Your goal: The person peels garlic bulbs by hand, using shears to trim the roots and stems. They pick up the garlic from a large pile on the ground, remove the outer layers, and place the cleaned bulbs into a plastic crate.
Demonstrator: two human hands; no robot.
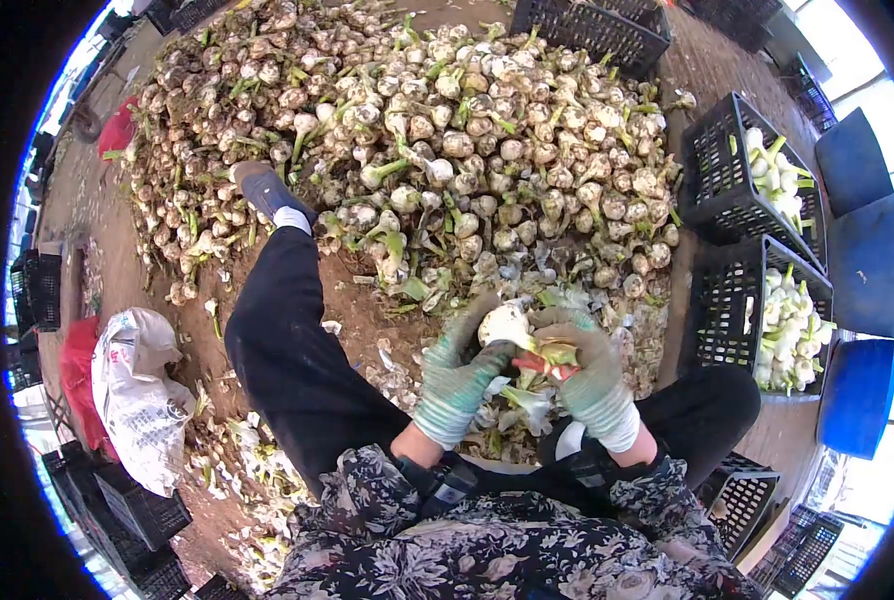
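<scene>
A whitish garlic bulb (505, 327) is held up between my two gloved hands, above the ground in front of me. My left hand (457, 375) is closed around the bulb's left side, thumb beneath it. On the other side, my right hand (592, 375) is closed on a small red-handled tool (545, 367); its working end is hidden. Greenish-yellow outer leaves (557, 352) of the bulb lie against the right fingers. Beyond both hands spreads a large heap of soil-stained garlic bulbs (487, 140) with short green stems.
Black crates of cleaner white garlic, one nearer (732, 310) and one farther (732, 190), stand at right beside blue bins (870, 265). Another black crate (607, 35) stands behind the heap. A white sack (142, 390) lies at left. Loose peelings (257, 470) litter the floor.
</scene>
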